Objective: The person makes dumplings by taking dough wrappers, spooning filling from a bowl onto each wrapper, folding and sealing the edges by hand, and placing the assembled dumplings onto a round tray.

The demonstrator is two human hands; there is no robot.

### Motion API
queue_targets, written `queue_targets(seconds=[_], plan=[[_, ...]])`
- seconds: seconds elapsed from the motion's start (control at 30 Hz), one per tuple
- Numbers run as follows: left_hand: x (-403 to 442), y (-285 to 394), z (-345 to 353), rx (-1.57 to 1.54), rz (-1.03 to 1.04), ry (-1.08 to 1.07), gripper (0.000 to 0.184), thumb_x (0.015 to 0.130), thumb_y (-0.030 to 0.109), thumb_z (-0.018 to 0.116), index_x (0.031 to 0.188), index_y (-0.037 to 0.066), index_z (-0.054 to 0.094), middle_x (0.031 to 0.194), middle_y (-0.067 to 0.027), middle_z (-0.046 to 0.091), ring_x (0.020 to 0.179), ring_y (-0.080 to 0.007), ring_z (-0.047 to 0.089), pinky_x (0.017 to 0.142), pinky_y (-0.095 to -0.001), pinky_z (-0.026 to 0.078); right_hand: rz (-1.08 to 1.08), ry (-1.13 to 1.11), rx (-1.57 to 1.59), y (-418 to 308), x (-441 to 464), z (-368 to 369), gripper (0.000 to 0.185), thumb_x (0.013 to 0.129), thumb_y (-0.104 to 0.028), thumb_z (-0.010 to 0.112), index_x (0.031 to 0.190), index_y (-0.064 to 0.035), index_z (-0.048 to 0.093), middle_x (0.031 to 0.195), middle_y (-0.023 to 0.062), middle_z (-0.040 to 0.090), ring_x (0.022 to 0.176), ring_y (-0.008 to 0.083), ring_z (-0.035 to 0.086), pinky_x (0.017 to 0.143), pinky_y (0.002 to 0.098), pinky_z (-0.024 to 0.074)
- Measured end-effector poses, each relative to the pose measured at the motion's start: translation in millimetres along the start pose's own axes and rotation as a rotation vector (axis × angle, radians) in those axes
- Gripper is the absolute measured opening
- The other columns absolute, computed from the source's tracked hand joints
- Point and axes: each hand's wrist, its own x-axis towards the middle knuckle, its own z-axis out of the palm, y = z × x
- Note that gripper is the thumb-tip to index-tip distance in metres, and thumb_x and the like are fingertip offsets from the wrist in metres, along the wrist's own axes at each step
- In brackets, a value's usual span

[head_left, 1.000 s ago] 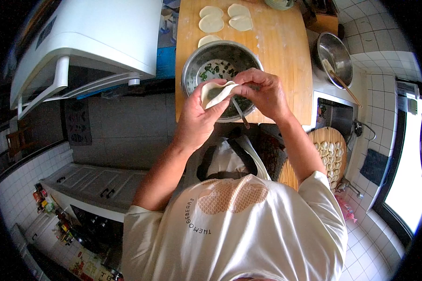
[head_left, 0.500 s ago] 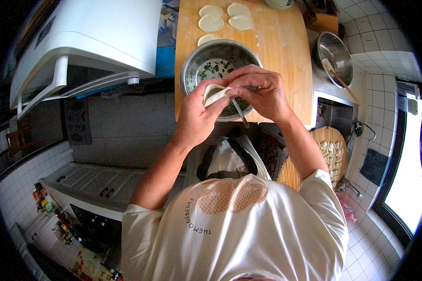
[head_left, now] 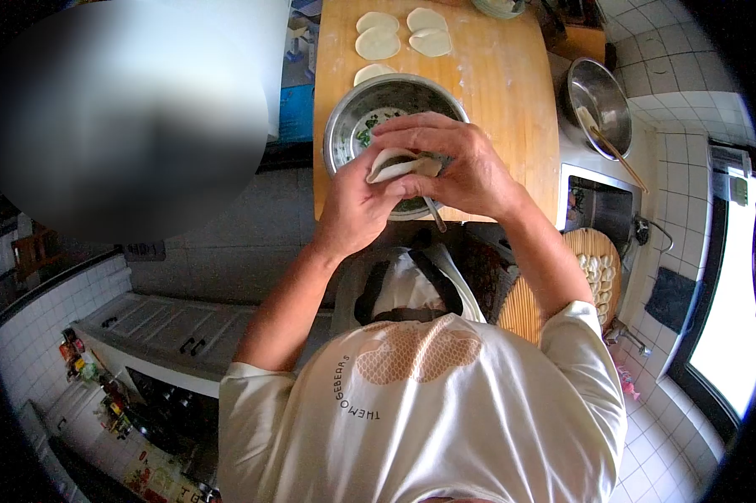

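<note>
A folded dumpling [head_left: 390, 170], its edge partly gaping, is held between my two hands above a steel bowl [head_left: 337, 126]. My left hand [head_left: 348, 208] cradles the dumpling from the left, fingers curled around it. On the other side my right hand [head_left: 476, 172] grips its edge, thumb along the near side and fingers arched over the top. Chopped greens [head_left: 368, 130] show in the bowl; the hands hide much of the rest. A spoon handle [head_left: 436, 215] sticks out over the bowl's near rim.
Round dough wrappers [head_left: 379, 44] lie on the wooden board [head_left: 508, 109] behind the bowl. At right are a steel basin [head_left: 608, 109] with chopsticks [head_left: 619, 158], a sink [head_left: 600, 201], and a round woven tray [head_left: 524, 310] with rows of dumplings [head_left: 597, 277].
My right hand has shifted from pinching the wrapper's right end to arching over the dumpling, closer to my left hand. My left hand stays nearly in place.
</note>
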Motion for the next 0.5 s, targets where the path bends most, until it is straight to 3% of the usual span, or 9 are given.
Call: queue_targets(seconds=[0.3,0.5], plan=[[6.2,-4.1,-2.9,-0.037,-0.090,-0.048,0.026,0.078,0.004,0.060,0.103,0.001,0.056,0.099,-0.0051,0.061,0.091,-0.0106,0.055,0.079,-0.0247,0.045,-0.036,-0.093,-0.096,-7.2,11.1,0.1,0.020,0.065,-0.009,0.073,0.084,-0.0071,0.068,0.099,0.0113,0.062,0.088,0.0224,0.062,0.074,0.0322,0.0509],[6.1,-7.0,-4.0,-0.010,-0.112,-0.045,0.024,0.078,0.004,0.060,0.101,0.000,0.057,0.094,-0.0091,0.063,0.088,-0.0141,0.058,0.075,-0.0266,0.046,-0.033,-0.128,-0.113,-9.7,15.4,2.1,0.016,0.067,-0.010,0.070,0.082,-0.0074,0.068,0.096,0.0124,0.063,0.087,0.0238,0.061,0.073,0.0325,0.0502]])
